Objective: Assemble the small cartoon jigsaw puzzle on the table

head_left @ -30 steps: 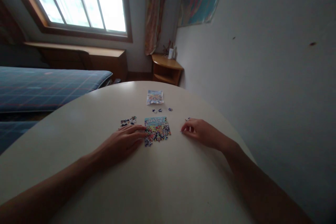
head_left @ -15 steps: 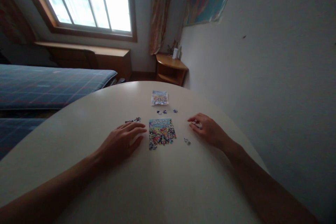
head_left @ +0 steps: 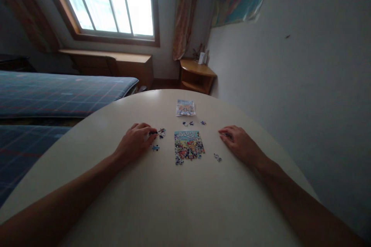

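Note:
A partly assembled jigsaw puzzle (head_left: 189, 144) lies flat on the white table, its lower edge ragged. To its left, my left hand (head_left: 136, 139) rests with curled fingers closed on a dark puzzle piece. Several loose pieces (head_left: 162, 133) touch or lie beside those fingertips, and a blue puzzle piece (head_left: 155, 148) sits just below them. On the puzzle's right, my right hand (head_left: 239, 142) has its thumb and fingers bent around puzzle pieces (head_left: 228, 135), mostly hidden under the hand. Between that hand and the puzzle's lower corner lie loose grey-white pieces (head_left: 217, 157).
Beyond the puzzle are a few dark blue pieces (head_left: 188, 123), another piece (head_left: 203, 122) and a printed picture packet (head_left: 185, 108). The round table (head_left: 185, 200) has a bed (head_left: 72, 92) to its left and a wall (head_left: 304, 96) to its right.
My left hand has drawn back leftward from the puzzle's edge, uncovering a blue piece, and its fingers have closed in. My right hand's fingers have drawn together. The view has shifted left.

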A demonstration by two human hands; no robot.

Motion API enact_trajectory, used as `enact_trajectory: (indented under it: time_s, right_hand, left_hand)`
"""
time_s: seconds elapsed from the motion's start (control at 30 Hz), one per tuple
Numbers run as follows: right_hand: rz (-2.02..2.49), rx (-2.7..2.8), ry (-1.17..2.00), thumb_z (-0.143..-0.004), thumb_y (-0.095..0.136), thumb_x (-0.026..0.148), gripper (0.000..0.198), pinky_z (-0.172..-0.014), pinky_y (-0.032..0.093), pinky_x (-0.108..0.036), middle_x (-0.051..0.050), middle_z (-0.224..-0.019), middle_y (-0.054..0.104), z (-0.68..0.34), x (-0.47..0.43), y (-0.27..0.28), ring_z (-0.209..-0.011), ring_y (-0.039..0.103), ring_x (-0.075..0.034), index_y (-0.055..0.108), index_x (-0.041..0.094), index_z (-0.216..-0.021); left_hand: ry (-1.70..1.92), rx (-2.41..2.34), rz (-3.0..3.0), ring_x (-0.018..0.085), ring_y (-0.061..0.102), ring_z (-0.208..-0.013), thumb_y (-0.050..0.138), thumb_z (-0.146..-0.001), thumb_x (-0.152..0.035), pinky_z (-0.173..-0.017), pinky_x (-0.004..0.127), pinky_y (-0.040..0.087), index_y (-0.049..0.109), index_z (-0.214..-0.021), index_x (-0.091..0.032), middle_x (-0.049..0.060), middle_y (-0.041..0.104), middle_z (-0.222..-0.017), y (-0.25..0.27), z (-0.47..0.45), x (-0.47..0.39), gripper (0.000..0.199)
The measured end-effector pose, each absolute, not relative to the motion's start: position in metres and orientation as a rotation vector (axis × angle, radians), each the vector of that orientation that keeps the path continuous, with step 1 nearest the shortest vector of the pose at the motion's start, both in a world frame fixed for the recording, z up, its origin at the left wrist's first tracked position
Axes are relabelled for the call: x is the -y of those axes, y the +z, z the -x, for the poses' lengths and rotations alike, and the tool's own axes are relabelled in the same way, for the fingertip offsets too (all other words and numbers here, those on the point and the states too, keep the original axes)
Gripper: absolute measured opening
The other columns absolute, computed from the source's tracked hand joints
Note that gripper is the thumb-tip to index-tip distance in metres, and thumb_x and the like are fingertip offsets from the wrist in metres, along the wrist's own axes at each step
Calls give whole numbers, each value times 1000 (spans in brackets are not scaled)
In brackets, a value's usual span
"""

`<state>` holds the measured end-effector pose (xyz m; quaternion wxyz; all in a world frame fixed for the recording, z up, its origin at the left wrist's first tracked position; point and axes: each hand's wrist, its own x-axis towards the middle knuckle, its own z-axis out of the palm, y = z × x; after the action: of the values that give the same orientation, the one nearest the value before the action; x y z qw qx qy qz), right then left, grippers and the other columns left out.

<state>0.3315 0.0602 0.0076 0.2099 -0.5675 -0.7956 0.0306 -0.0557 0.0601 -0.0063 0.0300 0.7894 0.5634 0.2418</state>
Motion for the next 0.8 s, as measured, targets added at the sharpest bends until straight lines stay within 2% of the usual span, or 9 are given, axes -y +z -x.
enact_trajectory:
  time_s: [0.2, 0.33, 0.6, 0.8]
  right_hand:
    - [1550, 2211, 114, -92, 51, 28, 22, -95, 45, -42, -9, -108, 68, -332, -62, 7, -103, 59, -25, 69, 20, -102]
    - [1544, 2199, 116, -93, 50, 29, 22, -94, 46, -42, -9, -106, 69, -332, -63, 7, -101, 60, -25, 69, 20, -100]
    - [1557, 2191, 109, -92, 50, 30, 23, -95, 46, -42, -9, -108, 68, -333, -63, 6, -103, 60, -25, 69, 21, -102]
    - [1547, 2197, 114, -92, 50, 30, 24, -94, 46, -43, -9, -107, 68, -332, -63, 5, -102, 60, -25, 69, 21, -101]
  left_hand:
    - [741, -1704, -2395, 26, 60, -101, 52, -91, -34, -94, 42, 46, 73, -99, -22, 6, 71, -102, -4, 59, -62, 26]
    - [676, -1624, -2361, 25, 62, -99, 49, -92, -36, -91, 39, 46, 71, -104, -22, 8, 69, -107, 10, 65, -56, 29]
    - [385, -1537, -2378, 20, 63, -80, 60, -84, -45, -71, 31, 46, 69, -95, -23, 4, 67, -94, 35, 62, -31, 25]
    - [339, -1439, -2422, 22, 62, -86, 57, -87, -35, -74, 32, 46, 69, -92, -25, 4, 66, -94, 29, 54, -29, 16]
